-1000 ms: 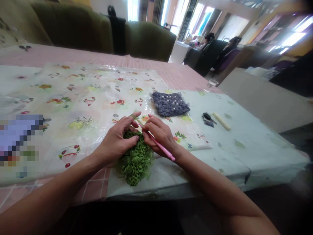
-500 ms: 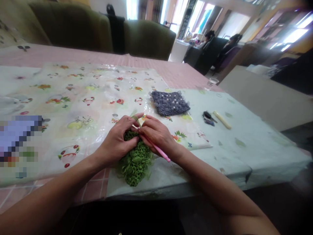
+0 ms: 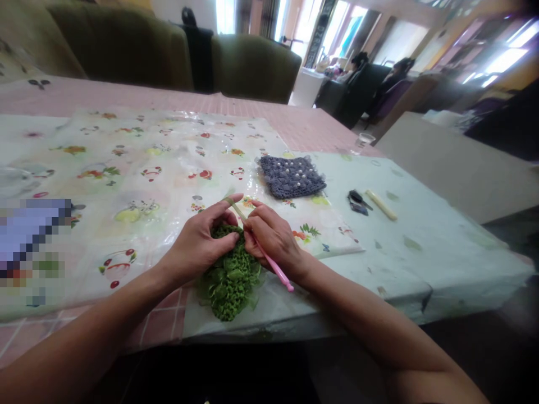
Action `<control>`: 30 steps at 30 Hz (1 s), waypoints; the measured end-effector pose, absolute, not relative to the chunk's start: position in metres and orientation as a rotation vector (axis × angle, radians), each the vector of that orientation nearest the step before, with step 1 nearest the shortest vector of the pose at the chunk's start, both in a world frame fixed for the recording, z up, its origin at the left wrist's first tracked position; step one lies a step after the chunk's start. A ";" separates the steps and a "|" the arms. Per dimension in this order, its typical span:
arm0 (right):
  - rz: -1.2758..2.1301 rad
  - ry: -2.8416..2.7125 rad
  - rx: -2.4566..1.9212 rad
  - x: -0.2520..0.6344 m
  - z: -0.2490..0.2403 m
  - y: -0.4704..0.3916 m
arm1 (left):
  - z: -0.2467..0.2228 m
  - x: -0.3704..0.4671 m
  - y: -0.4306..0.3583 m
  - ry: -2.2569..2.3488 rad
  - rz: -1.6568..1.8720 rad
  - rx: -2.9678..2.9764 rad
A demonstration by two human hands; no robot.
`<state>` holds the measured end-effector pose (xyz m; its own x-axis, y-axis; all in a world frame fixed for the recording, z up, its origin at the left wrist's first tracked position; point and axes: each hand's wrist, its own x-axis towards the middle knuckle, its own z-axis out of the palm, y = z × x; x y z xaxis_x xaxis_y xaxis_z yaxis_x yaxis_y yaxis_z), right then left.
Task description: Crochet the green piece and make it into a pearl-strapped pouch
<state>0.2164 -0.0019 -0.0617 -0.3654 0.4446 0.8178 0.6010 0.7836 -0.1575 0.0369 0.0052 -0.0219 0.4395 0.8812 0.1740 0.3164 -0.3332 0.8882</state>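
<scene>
At the table's near edge, my left hand (image 3: 202, 238) is closed on the top of a green crocheted piece (image 3: 232, 283), its thumb pressed on the front. A thin green ribbon (image 3: 238, 210) passes over its raised index finger and runs down to my right hand. My right hand (image 3: 272, 235) is closed round a pink crochet hook (image 3: 278, 271), whose handle points down and to the right. The hook's tip is hidden by the fingers. Beyond the hands lies a dark grey-blue crocheted piece (image 3: 290, 177) with white beads.
A blurred blue item (image 3: 31, 230) lies at the left. Right of the beaded piece are a small dark tool (image 3: 357, 202) and a cream stick (image 3: 381, 205). A clear cup (image 3: 364, 142) stands near the far right edge. Chairs and people are in the background.
My right hand has shifted slightly right, away from my left fingers, and the hook's handle has moved down. More of the ribbon shows between the hands.
</scene>
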 end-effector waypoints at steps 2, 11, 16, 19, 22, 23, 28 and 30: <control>-0.218 -2.004 -0.754 0.217 -0.060 -0.002 | -0.019 0.037 0.005 1.025 0.829 1.844; -0.040 -2.049 -0.792 0.221 -0.071 0.000 | -0.018 0.038 0.006 0.948 0.785 1.791; -0.007 -2.027 -0.806 0.220 -0.067 -0.002 | -0.018 0.040 0.005 1.004 0.783 1.827; 0.046 -2.031 -0.851 0.221 -0.060 -0.004 | -0.017 0.039 0.005 0.972 0.766 1.689; 0.098 -2.029 -0.832 0.224 -0.055 -0.005 | -0.017 0.037 0.006 0.918 0.771 1.571; 0.097 -2.024 -0.814 0.225 -0.054 -0.005 | -0.018 0.037 0.007 0.911 0.779 1.559; 0.041 -2.044 -0.756 0.226 -0.057 -0.004 | -0.021 0.037 0.008 0.938 0.789 1.617; 0.034 -2.062 -0.748 0.225 -0.058 -0.003 | -0.021 0.038 0.007 0.958 0.785 1.668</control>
